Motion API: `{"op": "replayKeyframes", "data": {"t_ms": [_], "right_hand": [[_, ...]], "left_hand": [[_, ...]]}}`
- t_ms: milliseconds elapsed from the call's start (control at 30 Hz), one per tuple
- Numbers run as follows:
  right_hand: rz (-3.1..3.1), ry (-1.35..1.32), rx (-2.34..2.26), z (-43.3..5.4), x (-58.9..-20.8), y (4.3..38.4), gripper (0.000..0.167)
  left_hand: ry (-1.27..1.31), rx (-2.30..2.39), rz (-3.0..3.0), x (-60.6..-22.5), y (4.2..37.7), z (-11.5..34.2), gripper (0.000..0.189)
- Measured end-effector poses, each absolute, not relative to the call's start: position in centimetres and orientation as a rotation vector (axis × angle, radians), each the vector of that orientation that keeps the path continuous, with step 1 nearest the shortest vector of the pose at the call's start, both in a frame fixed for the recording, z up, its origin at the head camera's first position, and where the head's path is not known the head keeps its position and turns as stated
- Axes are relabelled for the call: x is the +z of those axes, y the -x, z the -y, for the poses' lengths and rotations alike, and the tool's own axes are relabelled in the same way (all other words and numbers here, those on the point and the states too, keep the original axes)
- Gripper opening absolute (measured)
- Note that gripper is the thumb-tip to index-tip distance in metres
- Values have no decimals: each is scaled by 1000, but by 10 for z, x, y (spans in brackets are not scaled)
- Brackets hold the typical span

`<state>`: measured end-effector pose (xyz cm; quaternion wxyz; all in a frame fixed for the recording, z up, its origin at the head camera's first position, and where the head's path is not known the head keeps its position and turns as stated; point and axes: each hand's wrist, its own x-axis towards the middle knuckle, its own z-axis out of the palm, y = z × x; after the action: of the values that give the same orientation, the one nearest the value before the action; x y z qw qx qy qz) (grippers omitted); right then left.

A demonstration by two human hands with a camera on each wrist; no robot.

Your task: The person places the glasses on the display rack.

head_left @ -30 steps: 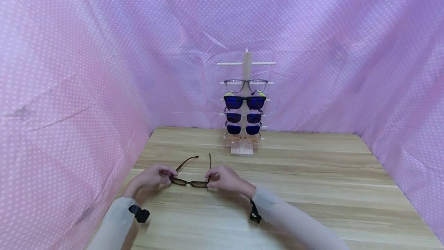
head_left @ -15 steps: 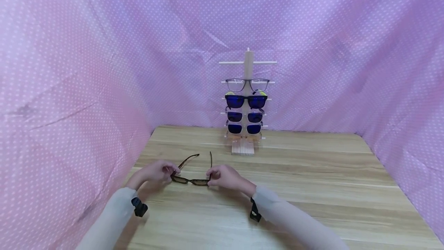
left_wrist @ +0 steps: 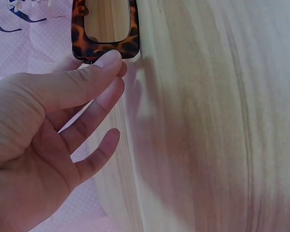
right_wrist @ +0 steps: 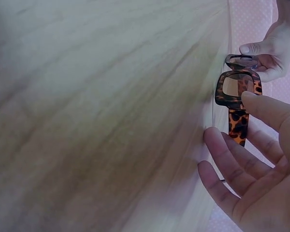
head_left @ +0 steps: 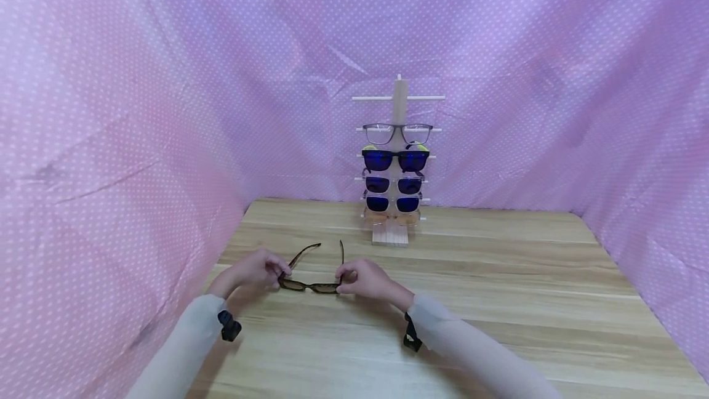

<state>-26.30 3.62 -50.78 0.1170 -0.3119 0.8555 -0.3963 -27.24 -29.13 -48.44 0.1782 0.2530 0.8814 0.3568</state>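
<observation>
Low and left of centre in the head view, the left hand (head_left: 256, 268) and right hand (head_left: 370, 279) each pinch one end of tortoiseshell glasses (head_left: 309, 286), held just above the wooden table (head_left: 498, 300) with both temples unfolded toward the display stand (head_left: 396, 165) at the back. The grips are light fingertip pinches at the hinges, so the frame could slip and drop, or a temple could twist.

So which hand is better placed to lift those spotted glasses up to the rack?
Probably the right hand: it pinches the tortoiseshell glasses at the end nearer the rack, whose top bar is bare. The left hand pinches the other end, farther from the rack.
</observation>
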Motion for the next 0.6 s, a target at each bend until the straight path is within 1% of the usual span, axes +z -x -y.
{"op": "replayKeyframes", "data": {"t_ms": [200, 433, 600], "right_hand": [[-2489, 904, -1180, -37, -507, 262, 22], [-2443, 887, -1250, -40, -505, 264, 26], [-2375, 843, -1355, -41, -502, 267, 30]], "left_hand": [[-699, 1041, -2498, -485, 270, 290, 33], [-777, 1137, -2473, -486, 268, 294, 33], [-720, 1206, -2442, -484, 267, 298, 33]]}}
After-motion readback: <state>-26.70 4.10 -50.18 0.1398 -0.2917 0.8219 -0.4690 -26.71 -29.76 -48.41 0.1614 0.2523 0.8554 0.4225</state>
